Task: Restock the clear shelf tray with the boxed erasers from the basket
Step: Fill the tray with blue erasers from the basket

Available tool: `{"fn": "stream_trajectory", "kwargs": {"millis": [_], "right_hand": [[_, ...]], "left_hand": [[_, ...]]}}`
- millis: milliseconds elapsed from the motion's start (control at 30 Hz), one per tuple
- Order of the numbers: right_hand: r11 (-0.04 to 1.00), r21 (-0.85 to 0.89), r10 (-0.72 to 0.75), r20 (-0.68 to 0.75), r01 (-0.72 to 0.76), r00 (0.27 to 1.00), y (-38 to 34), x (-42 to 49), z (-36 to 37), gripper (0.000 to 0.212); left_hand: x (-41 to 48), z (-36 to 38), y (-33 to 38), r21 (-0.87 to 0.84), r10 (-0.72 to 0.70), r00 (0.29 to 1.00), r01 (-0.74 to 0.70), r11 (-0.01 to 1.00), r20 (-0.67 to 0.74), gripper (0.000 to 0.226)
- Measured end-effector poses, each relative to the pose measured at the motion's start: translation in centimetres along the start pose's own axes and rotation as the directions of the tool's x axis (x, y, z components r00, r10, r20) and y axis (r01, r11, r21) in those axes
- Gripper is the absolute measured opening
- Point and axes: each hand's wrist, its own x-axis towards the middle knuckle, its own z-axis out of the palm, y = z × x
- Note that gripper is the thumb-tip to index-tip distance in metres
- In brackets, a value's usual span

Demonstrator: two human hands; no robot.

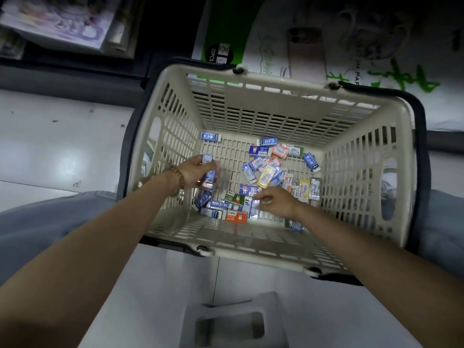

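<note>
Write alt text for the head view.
Seen from above, a person's left hand holds several blue boxed erasers inside a beige plastic basket, while the right hand reaches the loose erasers on its floor; its grip is unclear.

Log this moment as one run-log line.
stage: picking from basket | left hand: holds blue boxed erasers | right hand: over loose erasers, grip unclear | clear tray: not in view

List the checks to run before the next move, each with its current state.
1. Blue boxed erasers held in left hand: ok.
2. Reach: right hand over the loose pile: ok.
3. Right grip closed on a box: cannot tell, fingers hide it.
4. Stock remaining in basket: ok, many boxes.
5. Sight of clear shelf tray: not ok, out of frame.
</note>
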Motion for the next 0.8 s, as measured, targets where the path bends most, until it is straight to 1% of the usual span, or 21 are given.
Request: {"fn": "stream_trajectory", "kwargs": {"millis": [33,67,133,167,200,233,267,300,333,367,433,500,567,633,667,733,767,800], "right_hand": [[0.999,-0.025,-0.029,-0.022,0.028,0.999,0.3,0.2,0.3,0.035],[0.997,-0.048,-0.059,-0.055,0.056,0.997,0.5,0.4,0.6,0.035],[0.993,-0.062,-0.103,-0.104,0.097,0.989,0.7,0.5,1.3,0.038],[0.992,-0.058,-0.114,-0.111,0.108,0.987,0.8,0.5,1.6,0.042],[0.991,-0.063,-0.126,-0.106,0.119,0.986,1.1,0.5,1.9,0.047],[0.988,-0.085,-0.14,-0.09,0.132,0.986,1.2,0.5,2.3,0.05],[0.984,-0.113,-0.149,-0.074,0.14,0.986,1.3,0.6,2.6,0.053],[0.982,-0.129,-0.148,-0.065,0.139,0.987,1.4,0.8,2.9,0.056],[0.984,-0.125,-0.136,-0.069,0.127,0.988,1.5,1.0,3.2,0.057],[0.989,-0.099,-0.117,-0.087,0.108,0.989,1.4,1.1,3.4,0.058],[0.995,-0.029,-0.097,-0.152,0.094,0.984,1.5,1.3,3.7,0.05],[0.994,0.009,-0.103,-0.192,0.107,0.976,1.7,1.4,3.8,0.039],[0.992,0.046,-0.11,-0.191,0.121,0.975,2.0,1.3,3.8,0.03],[0.986,0.126,-0.082,-0.174,0.105,0.981,2.2,1.3,3.8,0.021],[0.98,0.181,-0.055,-0.164,0.085,0.985,2.1,1.3,3.7,0.018],[0.963,0.261,-0.023,-0.151,0.062,0.988,1.7,1.3,3.4,0.021],[0.959,0.278,-0.016,-0.152,0.059,0.988,1.6,1.2,3.1,0.021],[0.953,0.297,-0.007,-0.155,0.053,0.988,1.3,0.9,2.5,0.017]], "left_hand": [[0.1,0.2,-0.3,0.087,-0.008,1.0,0.009,0.996,-0.005,0.012],[0.2,0.4,-0.8,0.187,-0.008,1.0,0.011,0.982,-0.018,0.009],[0.7,0.4,-1.9,0.385,0.018,0.999,0.002,0.923,-0.048,0.019],[0.8,0.3,-2.3,0.442,0.027,0.998,0.0,0.897,-0.055,0.02],[1.1,0.3,-2.8,0.459,0.023,0.999,0.0,0.888,-0.044,0.018],[1.3,0.3,-3.1,0.512,0.025,0.999,-0.008,0.859,-0.027,0.015],[1.5,0.2,-3.3,0.62,0.042,0.999,-0.023,0.784,-0.015,0.021],[1.6,0.3,-3.5,0.726,0.038,0.999,-0.025,0.687,-0.002,0.03],[1.7,0.4,-3.6,0.786,0.026,1.0,-0.028,0.618,0.014,0.036],[1.7,0.5,-3.5,0.815,0.0,0.999,-0.034,0.578,0.041,0.04],[1.9,0.7,-3.8,0.843,-0.011,0.995,-0.079,0.533,0.1,0.043],[2.1,0.7,-4.2,0.849,0.027,0.994,-0.106,0.518,0.108,0.041],[2.2,0.6,-4.3,0.856,0.064,0.993,-0.117,0.504,0.098,0.038],[2.3,0.5,-4.1,0.861,0.078,0.994,-0.109,0.497,0.081,0.035],[2.4,0.5,-3.9,0.854,0.086,0.993,-0.109,0.509,0.075,0.033],[2.6,0.7,-3.5,0.822,0.104,0.991,-0.13,0.555,0.086,0.032],[2.4,0.9,-3.1,0.791,0.109,0.99,-0.133,0.597,0.084,0.032],[2.1,1.1,-2.7,0.742,0.11,0.991,-0.126,0.659,0.071,0.031]]}}
